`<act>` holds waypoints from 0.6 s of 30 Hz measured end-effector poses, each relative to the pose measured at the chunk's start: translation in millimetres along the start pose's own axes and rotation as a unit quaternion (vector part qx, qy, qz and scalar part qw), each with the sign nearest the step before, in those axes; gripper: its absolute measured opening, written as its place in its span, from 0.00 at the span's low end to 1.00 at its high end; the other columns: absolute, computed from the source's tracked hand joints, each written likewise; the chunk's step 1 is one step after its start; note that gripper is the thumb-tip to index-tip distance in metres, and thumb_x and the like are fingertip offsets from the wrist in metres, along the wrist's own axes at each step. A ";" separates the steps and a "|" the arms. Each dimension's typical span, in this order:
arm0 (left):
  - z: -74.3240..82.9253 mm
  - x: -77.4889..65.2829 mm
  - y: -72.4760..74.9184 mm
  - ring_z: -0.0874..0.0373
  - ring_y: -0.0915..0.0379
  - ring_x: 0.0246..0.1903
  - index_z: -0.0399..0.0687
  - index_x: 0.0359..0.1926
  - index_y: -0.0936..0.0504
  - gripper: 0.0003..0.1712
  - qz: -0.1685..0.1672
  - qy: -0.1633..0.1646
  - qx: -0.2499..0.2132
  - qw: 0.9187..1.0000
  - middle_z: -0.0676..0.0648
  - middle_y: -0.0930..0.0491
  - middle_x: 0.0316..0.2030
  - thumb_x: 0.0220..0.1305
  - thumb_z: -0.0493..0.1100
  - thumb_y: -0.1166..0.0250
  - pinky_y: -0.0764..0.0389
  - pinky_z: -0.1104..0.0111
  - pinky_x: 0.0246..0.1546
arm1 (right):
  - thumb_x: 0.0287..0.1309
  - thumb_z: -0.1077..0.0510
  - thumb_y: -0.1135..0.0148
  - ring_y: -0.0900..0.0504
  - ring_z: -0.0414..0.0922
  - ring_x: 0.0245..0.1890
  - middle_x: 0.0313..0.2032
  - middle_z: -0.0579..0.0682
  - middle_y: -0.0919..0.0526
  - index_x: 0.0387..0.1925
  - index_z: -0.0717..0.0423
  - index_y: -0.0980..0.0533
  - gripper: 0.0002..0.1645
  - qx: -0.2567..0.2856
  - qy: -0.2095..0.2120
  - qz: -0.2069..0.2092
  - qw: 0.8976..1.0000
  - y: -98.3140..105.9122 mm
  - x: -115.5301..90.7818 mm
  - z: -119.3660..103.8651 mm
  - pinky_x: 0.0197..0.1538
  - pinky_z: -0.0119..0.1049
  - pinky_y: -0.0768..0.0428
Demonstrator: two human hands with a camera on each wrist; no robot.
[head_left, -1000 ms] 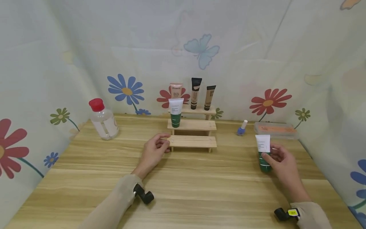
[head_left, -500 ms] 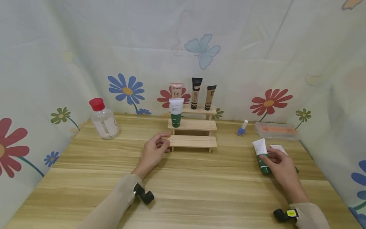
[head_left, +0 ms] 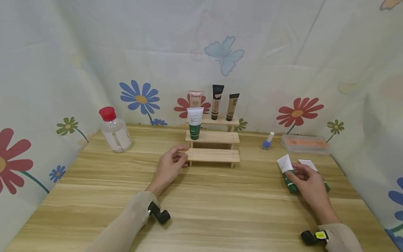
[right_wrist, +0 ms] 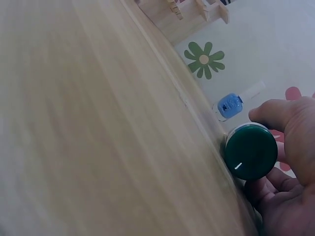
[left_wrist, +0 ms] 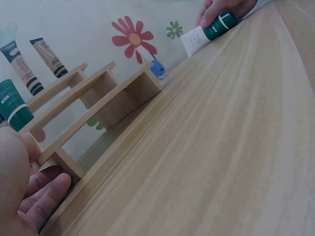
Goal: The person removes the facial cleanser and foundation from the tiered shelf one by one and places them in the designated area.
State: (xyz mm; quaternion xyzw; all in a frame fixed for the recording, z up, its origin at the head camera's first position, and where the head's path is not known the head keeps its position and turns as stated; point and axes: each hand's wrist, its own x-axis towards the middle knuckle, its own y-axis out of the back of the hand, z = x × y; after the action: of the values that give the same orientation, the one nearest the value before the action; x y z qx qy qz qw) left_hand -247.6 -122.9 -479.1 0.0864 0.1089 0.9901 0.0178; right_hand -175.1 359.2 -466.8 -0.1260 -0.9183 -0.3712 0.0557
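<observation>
My left hand (head_left: 170, 165) grips the left end of the lowest step of a small three-step wooden stand (head_left: 214, 155). In the left wrist view its fingers (left_wrist: 51, 194) curl by the step's leg. On the right, my right hand (head_left: 313, 182) holds a white and green squeeze tube (head_left: 285, 164), thumb on its front, low over the table and leaning left. The right wrist view shows its green cap (right_wrist: 251, 151) end-on. A second white and green tube (head_left: 308, 163) lies behind that hand, partly hidden by it. Another such tube (head_left: 195, 120) stands on the middle step.
On the top step stand a pink BB tube (head_left: 196, 98), a black-topped tube (head_left: 216, 101) and a smaller beige tube (head_left: 232, 106). A red-capped clear bottle (head_left: 116, 134) is at left. Blue nail polish (head_left: 267, 141) and a clear plastic case (head_left: 305, 144) sit at back right.
The tube in my right hand has come down slightly and tipped to the left. A second tube has come into view behind that hand. My left hand stays on the stand.
</observation>
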 end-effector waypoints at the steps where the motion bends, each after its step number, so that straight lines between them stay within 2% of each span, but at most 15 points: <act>1: -0.1 0.2 0.0 0.45 0.10 0.44 0.48 0.66 0.14 0.16 0.001 0.000 0.001 1.000 0.38 0.11 0.46 0.83 0.38 0.34 0.04 0.63 0.46 | 0.77 0.48 0.27 0.23 0.24 0.41 0.55 0.66 0.13 0.70 0.65 0.21 0.33 0.002 0.001 0.005 1.000 0.1 0.0 -0.2 0.41 0.13 0.23; 5: -1.2 0.8 0.5 0.45 0.10 0.44 0.48 0.66 0.14 0.16 0.000 -0.002 0.000 1.000 0.38 0.11 0.46 0.84 0.39 0.35 0.04 0.63 0.46 | 0.76 0.53 0.26 0.23 0.22 0.40 0.56 0.66 0.13 0.69 0.66 0.21 0.29 0.018 0.000 0.031 0.999 0.8 0.5 -1.8 0.42 0.12 0.22; 10: -2.3 0.7 0.8 0.44 0.09 0.45 0.47 0.67 0.14 0.16 -0.004 -0.009 -0.004 1.000 0.37 0.11 0.46 0.84 0.39 0.35 0.04 0.62 0.47 | 0.75 0.60 0.27 0.22 0.23 0.38 0.55 0.63 0.13 0.65 0.64 0.18 0.22 0.037 -0.014 0.078 0.996 1.7 1.7 -3.8 0.40 0.12 0.22; 18: -2.1 0.9 0.4 0.44 0.09 0.45 0.47 0.66 0.14 0.16 -0.001 -0.008 -0.002 1.000 0.38 0.11 0.46 0.84 0.39 0.34 0.04 0.63 0.47 | 0.74 0.61 0.28 0.21 0.28 0.40 0.54 0.55 0.14 0.65 0.61 0.18 0.22 0.071 -0.032 0.123 0.989 1.4 3.9 -6.0 0.42 0.12 0.23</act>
State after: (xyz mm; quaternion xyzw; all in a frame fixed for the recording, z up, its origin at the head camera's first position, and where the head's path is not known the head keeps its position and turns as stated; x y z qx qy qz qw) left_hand -248.8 -123.7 -480.8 0.0946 0.1067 0.9896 0.0199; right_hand -178.4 356.7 -460.8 -0.2456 -0.9211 -0.2912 0.0802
